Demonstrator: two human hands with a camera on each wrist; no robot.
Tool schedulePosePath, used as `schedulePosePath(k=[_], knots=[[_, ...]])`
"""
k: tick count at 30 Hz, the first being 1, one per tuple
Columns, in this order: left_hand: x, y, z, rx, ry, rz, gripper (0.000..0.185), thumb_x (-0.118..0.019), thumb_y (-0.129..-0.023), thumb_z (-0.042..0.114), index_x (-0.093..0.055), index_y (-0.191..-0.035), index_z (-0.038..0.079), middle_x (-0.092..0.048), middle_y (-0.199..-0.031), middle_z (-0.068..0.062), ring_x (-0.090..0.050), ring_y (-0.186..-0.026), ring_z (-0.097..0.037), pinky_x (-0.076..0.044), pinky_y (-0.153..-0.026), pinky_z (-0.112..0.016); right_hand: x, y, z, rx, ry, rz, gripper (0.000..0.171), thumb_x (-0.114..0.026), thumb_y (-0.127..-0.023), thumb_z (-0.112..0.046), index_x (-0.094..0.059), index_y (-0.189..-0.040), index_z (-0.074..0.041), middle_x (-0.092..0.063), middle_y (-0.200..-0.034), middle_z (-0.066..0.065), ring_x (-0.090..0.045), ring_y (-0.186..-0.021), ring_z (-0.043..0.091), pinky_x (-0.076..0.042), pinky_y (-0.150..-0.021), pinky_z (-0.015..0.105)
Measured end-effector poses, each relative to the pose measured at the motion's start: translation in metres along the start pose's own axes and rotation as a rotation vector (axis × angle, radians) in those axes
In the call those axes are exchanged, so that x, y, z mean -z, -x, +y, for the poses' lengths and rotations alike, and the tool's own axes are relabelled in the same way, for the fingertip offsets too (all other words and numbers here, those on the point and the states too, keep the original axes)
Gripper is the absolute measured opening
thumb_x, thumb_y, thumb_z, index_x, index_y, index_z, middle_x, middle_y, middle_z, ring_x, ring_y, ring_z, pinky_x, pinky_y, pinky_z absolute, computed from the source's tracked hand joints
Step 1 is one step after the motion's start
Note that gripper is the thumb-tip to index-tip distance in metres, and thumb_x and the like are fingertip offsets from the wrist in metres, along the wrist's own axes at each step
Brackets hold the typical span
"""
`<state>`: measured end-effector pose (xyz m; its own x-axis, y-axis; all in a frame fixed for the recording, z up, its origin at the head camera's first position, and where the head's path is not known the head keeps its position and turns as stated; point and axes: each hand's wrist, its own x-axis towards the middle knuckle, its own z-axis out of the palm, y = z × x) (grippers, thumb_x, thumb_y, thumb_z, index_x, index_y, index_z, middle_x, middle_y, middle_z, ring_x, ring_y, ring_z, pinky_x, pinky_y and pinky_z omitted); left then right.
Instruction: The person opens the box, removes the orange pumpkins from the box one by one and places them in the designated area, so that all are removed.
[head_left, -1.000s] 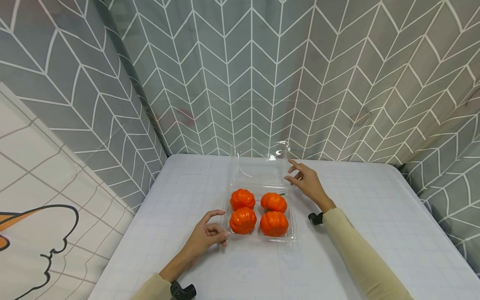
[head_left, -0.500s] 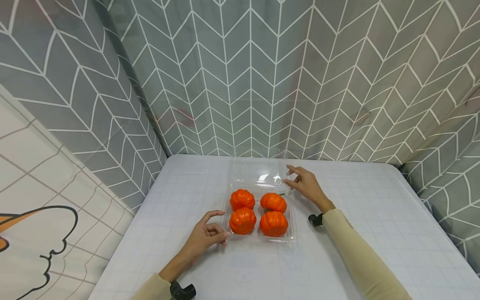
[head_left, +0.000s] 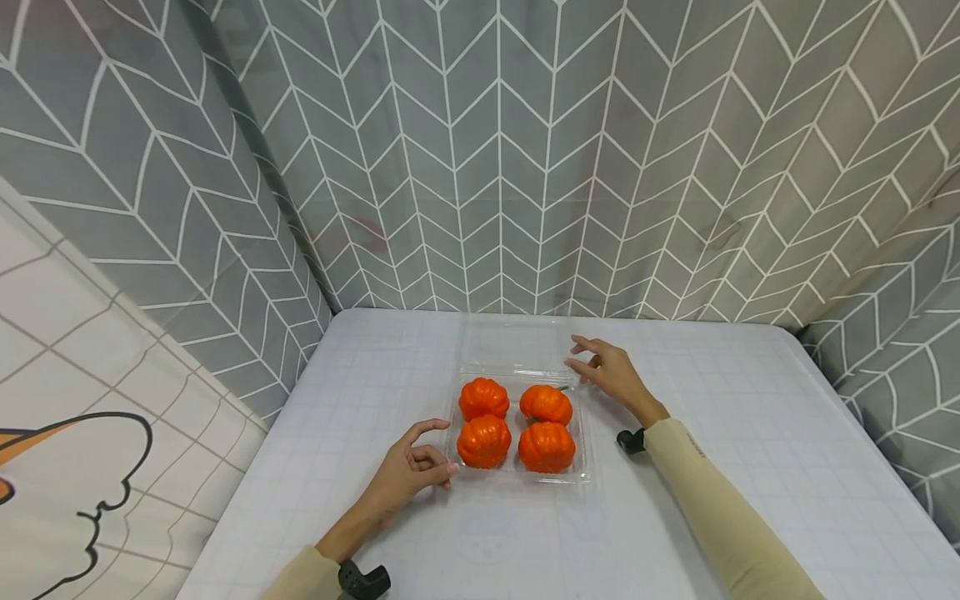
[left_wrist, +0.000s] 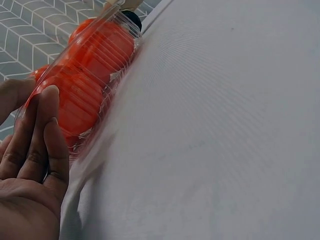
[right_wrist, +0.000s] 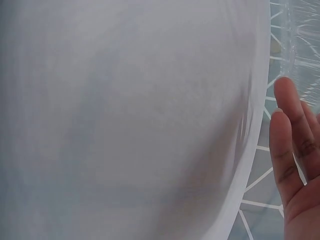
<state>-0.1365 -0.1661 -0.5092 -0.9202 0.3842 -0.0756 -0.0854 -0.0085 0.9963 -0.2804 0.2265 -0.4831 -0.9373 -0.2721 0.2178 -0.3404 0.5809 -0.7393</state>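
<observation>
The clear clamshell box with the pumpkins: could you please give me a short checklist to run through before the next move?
1. Four orange pumpkins seated in the clear box: ok.
2. Lid laid open behind the box: ok.
3. Left hand touching the box's near left edge: ok.
4. Right hand open, beside the far right corner: ok.
5. Right fingers touching the lid: cannot tell.
6. Box flat on the table: ok.

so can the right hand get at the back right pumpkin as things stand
Probably yes: the right hand is beside the clear tray, whose lid lies open behind, so the back right pumpkin sits uncovered, with nothing between them.
</observation>
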Motion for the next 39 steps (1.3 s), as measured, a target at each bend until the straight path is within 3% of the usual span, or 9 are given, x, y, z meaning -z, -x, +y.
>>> schedulePosePath(k=[13,21,32,39], knots=[[0.000,-0.001,0.003,0.012,-0.027,-0.015,0.074,-0.080,-0.091,0.010,-0.040,-0.152,0.008,-0.068,-0.086,-0.012,-0.069,-0.073,-0.022,-0.061,-0.075,-0.036,-0.001,0.001,0.003,-0.015,0.016,-0.038,0.056,-0.070,-0.100,-0.028,-0.056,-0.144,0.004,-0.068,-0.121,0.017,-0.067,-0.069,0.020,-0.054,-0.061,0.024],[0.001,0.000,0.005,0.019,-0.044,-0.022,0.074,-0.081,-0.091,0.011,-0.040,-0.152,0.009,-0.068,-0.085,-0.011,-0.069,-0.071,-0.022,-0.058,-0.069,-0.031,-0.001,0.003,-0.001,-0.041,0.023,-0.057,0.044,-0.069,-0.101,-0.025,-0.063,-0.138,-0.001,-0.072,-0.106,0.014,-0.064,-0.065,0.022,-0.053,-0.059,0.026],[0.001,-0.001,0.005,0.012,-0.043,-0.026,0.073,-0.080,-0.091,0.011,-0.040,-0.153,0.009,-0.068,-0.086,-0.012,-0.068,-0.071,-0.022,-0.058,-0.068,-0.031,0.006,0.002,-0.013,-0.017,0.121,-0.044,0.044,-0.067,-0.102,-0.026,-0.063,-0.136,0.001,-0.066,-0.126,0.021,-0.064,-0.067,0.018,-0.055,-0.059,0.029],[0.002,-0.001,0.003,0.006,-0.039,-0.026,0.073,-0.080,-0.092,0.010,-0.040,-0.153,0.008,-0.068,-0.086,-0.012,-0.068,-0.071,-0.022,-0.058,-0.069,-0.031,0.010,0.007,-0.023,-0.025,0.203,-0.015,0.043,-0.067,-0.102,-0.026,-0.064,-0.135,0.002,-0.066,-0.125,0.022,-0.063,-0.079,0.022,-0.055,-0.071,0.034]])
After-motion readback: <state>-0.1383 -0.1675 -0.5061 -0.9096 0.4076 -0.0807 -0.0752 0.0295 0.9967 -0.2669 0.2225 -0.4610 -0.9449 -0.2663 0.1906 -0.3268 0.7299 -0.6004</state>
